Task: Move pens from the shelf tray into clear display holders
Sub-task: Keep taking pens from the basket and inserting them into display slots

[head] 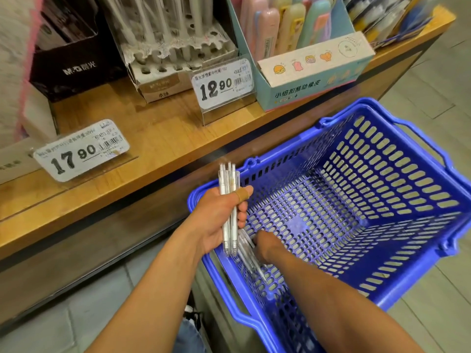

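Observation:
My left hand (pixel 216 215) grips a bundle of several clear white pens (pixel 228 200) upright over the near left corner of a blue plastic basket (pixel 382 263). A tan bandage wraps that thumb. My right hand (pixel 267 247) reaches down into the basket's left corner, its fingers on more loose clear pens (pixel 251 261) lying on the basket floor; whether it grips them is hidden. On the wooden shelf (pixel 158 138) stands a clear display holder (pixel 175 47) with white pens upright in a perforated rack.
Price tags reading 17.90 (pixel 81 151) and 12.90 (pixel 223 84) stand on the shelf front. A black box (pixel 74 64) sits at the left, a teal box of pastel erasers (pixel 313 70) at the right. Grey floor tiles lie below.

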